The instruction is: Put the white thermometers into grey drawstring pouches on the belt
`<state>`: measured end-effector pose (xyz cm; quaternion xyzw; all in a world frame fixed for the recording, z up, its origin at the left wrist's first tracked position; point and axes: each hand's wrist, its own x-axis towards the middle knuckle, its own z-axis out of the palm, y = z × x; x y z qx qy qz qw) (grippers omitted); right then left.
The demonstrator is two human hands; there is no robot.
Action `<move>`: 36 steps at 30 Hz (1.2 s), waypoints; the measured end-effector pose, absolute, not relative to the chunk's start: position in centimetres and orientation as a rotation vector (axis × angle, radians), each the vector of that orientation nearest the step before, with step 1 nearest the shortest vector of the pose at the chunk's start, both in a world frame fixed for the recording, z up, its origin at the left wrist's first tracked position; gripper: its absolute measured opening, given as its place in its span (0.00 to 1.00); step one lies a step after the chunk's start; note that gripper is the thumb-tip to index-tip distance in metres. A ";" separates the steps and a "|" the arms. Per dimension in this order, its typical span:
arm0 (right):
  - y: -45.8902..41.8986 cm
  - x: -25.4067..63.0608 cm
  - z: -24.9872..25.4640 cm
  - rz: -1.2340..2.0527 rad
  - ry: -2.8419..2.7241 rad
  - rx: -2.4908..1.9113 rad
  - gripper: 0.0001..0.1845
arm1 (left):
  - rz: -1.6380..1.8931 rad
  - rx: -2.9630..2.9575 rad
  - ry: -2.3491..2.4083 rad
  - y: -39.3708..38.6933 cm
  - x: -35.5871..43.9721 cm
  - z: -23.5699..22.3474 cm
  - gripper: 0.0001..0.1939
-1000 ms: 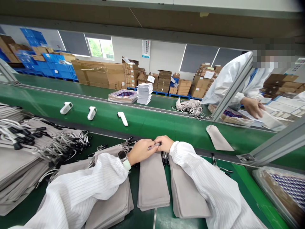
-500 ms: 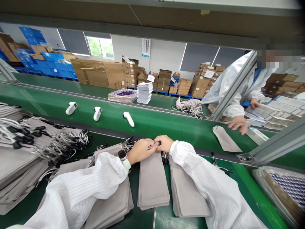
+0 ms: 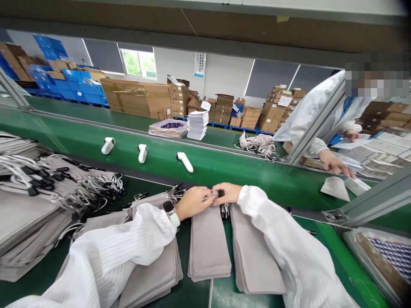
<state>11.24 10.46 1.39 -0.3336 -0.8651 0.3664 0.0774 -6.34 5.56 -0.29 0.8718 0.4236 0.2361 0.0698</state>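
Observation:
My left hand (image 3: 193,202) and my right hand (image 3: 226,193) meet fingertip to fingertip at the top end of a grey drawstring pouch (image 3: 209,244) that lies on a small stack in front of me. Both hands are closed, pinching the pouch's mouth. More stacks of grey pouches lie under my left arm (image 3: 150,273) and under my right arm (image 3: 253,252). A big heap of pouches with white cords and black toggles (image 3: 38,192) fills the left side.
Beyond my hands runs a green conveyor belt (image 3: 224,167) carrying three white handheld thermometers (image 3: 185,161) and a grey pouch (image 3: 335,188) at the right. A person in a white coat (image 3: 314,111) handles boxes across the belt. A tray (image 3: 385,256) sits at lower right.
The thermometers and the single pouch on the belt have drifted to the right. The person opposite has moved their hands over the boxes. My hands have stayed pinched on the pouch's top.

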 end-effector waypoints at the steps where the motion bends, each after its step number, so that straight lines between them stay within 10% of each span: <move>1: 10.6 11.7 2.2 1.236 -2.595 -0.946 0.13 | 0.704 2.642 1.275 5.5 -6.3 -0.4 0.14; 14: 17.9 -2.1 1.2 0.499 -2.087 -1.845 0.26 | 0.585 2.812 0.946 4.4 -6.4 -0.2 0.08; 21: 18.4 3.0 2.3 0.774 -1.866 -1.592 0.15 | 0.785 2.644 0.895 4.8 -6.5 0.5 0.10; 30: 9.9 10.7 7.0 1.510 -1.438 -0.547 0.48 | 1.052 2.405 0.843 4.4 -6.4 1.5 0.11; 36: 9.6 10.4 7.1 1.608 -1.452 -0.617 0.51 | 1.150 2.351 0.858 4.3 -6.5 3.0 0.10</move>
